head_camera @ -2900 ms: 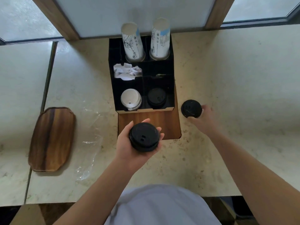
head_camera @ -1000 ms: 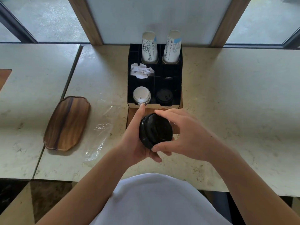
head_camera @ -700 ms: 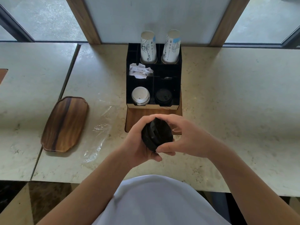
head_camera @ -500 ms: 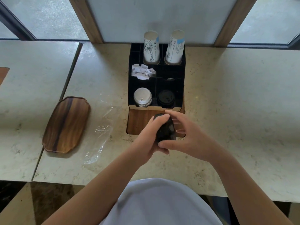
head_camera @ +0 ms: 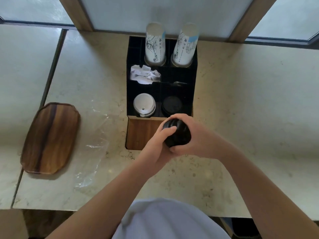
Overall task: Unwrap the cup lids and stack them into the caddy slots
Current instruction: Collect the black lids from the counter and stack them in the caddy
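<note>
Misalignment is the main risk: the stack of black lids [head_camera: 178, 133], gripped sideways between both hands, could splay or shed a lid onto the marble counter [head_camera: 241, 104] if it is tipped toward the caddy [head_camera: 193, 75] before being squared. The front right slot already holds black lids [head_camera: 171, 105], so an off-centre drop could jam on its rim. Left hand [head_camera: 160, 144] curls closed around the stack's near side, thumb on top; right hand [head_camera: 198, 138] wraps the far side, fingers narrowly closed. The stack hovers just before the caddy's front edge, beside the white lids [head_camera: 144, 104].

Marble counter [head_camera: 250, 104]: caddy [head_camera: 193, 69], tray [head_camera: 50, 138], wrap [head_camera: 93, 152].
</note>
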Demonstrator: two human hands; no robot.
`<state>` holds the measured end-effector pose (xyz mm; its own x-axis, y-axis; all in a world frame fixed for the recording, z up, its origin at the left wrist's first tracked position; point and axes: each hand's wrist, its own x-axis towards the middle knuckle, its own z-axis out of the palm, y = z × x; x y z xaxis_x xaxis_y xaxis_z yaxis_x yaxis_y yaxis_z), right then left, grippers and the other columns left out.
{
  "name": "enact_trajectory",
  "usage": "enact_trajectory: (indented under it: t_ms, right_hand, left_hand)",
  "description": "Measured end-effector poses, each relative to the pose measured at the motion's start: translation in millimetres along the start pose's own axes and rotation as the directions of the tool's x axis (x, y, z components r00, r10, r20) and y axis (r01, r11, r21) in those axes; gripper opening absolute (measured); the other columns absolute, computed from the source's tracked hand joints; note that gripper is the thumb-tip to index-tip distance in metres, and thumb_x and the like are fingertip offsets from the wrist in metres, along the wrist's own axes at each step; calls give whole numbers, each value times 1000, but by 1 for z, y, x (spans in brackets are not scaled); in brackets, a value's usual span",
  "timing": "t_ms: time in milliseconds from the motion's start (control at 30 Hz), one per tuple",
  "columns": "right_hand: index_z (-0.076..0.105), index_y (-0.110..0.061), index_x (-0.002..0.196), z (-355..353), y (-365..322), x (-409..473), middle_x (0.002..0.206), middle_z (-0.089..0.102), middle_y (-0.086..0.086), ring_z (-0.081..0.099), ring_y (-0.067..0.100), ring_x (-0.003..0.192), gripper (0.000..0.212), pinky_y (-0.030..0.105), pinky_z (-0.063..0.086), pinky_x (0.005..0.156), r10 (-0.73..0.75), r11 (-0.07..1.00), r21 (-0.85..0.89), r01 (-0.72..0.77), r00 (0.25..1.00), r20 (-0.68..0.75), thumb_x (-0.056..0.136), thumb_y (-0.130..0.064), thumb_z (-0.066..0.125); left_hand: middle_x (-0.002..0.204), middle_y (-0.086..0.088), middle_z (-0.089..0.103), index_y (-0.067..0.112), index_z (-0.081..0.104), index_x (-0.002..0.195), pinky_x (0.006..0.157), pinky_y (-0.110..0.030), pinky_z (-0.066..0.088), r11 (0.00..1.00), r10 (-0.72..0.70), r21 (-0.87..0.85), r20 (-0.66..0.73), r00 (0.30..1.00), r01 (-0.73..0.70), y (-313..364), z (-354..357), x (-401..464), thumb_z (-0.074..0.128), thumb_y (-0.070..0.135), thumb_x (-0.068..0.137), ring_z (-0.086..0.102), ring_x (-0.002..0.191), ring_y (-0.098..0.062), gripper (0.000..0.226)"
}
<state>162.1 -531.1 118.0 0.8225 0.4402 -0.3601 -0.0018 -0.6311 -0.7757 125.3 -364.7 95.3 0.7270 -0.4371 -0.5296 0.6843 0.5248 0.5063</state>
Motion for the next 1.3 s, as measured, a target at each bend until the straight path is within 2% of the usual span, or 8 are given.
enact_trajectory:
  t_ms: [133, 233, 300, 367, 467, 533, 900, 1300]
  right_hand:
    - [34, -26, 149, -8, 24, 44, 136, 49, -1, 49, 20, 122, 97, 41, 48, 102, 62, 954, -294, -49, 998, 32, 67, -42, 83]
    - [31, -20, 152, -28, 37, 77, 145, 45, 7, 46, 31, 129, 101, 44, 45, 105, 8, 842, -540, -22, 1000, -29, 68, -42, 83]
    - [28, -17, 154, -34, 40, 95, 147, 43, 9, 42, 34, 133, 103, 44, 44, 106, -36, 774, -633, 1, 998, -42, 69, -39, 82]
    - [26, -13, 154, -31, 52, 130, 149, 41, 11, 40, 37, 135, 105, 44, 43, 105, 20, 743, -669, 8, 999, 34, 69, -34, 83]
    - [24, -11, 155, -21, 63, 151, 150, 40, 12, 38, 38, 137, 105, 45, 44, 104, 100, 717, -697, 4, 989, 108, 70, -29, 83]
    - [25, -9, 155, -24, 67, 158, 148, 41, 13, 40, 37, 137, 104, 44, 45, 103, 93, 699, -715, 2, 991, 93, 70, -27, 83]
    - [27, -12, 154, -22, 71, 171, 148, 41, 10, 41, 33, 134, 106, 43, 47, 100, 112, 705, -709, -6, 988, 102, 68, -30, 87]
    - [27, -12, 153, -15, 76, 172, 147, 40, 10, 41, 34, 133, 108, 45, 49, 99, 118, 720, -694, -5, 986, 115, 66, -27, 88]
  left_hand:
    - [131, -18, 67, 13, 56, 140, 90, -46, 58, 996, -76, -71, -240, 968, 61, 4, -16, 28, 56, 26, 102, 70, 112, -34, 40]
    - [122, -12, 69, 14, 57, 133, 83, -39, 62, 974, 19, 208, -455, 890, 86, 6, -22, 40, 56, 22, 102, 73, 102, -25, 32]
    - [127, -1, 64, 20, 57, 134, 94, -33, 57, 696, 361, 716, -410, 838, 50, -1, -32, 41, 58, 21, 98, 64, 110, -13, 36]
    - [132, -1, 60, 16, 56, 137, 105, -34, 47, 183, 604, 982, -150, 783, 47, 2, -56, 60, 60, 16, 94, 53, 122, -16, 43]
    - [141, -11, 57, 7, 53, 142, 111, -48, 43, -244, 562, 964, 54, 825, 103, -2, -80, 75, 60, 16, 91, 46, 136, -30, 52]
    - [152, -15, 48, 7, 45, 149, 117, -52, 36, -339, 481, 929, 37, 876, 147, 1, -83, 80, 58, 23, 93, 37, 146, -33, 60]
    - [170, -16, -12, 12, -11, 161, 124, -59, 16, -437, 298, 886, -19, 954, 154, -17, -101, 77, 54, 34, 95, -10, 156, -36, 95]
    - [170, -8, -17, 20, -16, 160, 123, -58, 22, -383, 301, 912, -28, 953, 148, -17, -106, 79, 56, 31, 94, -15, 156, -31, 98]
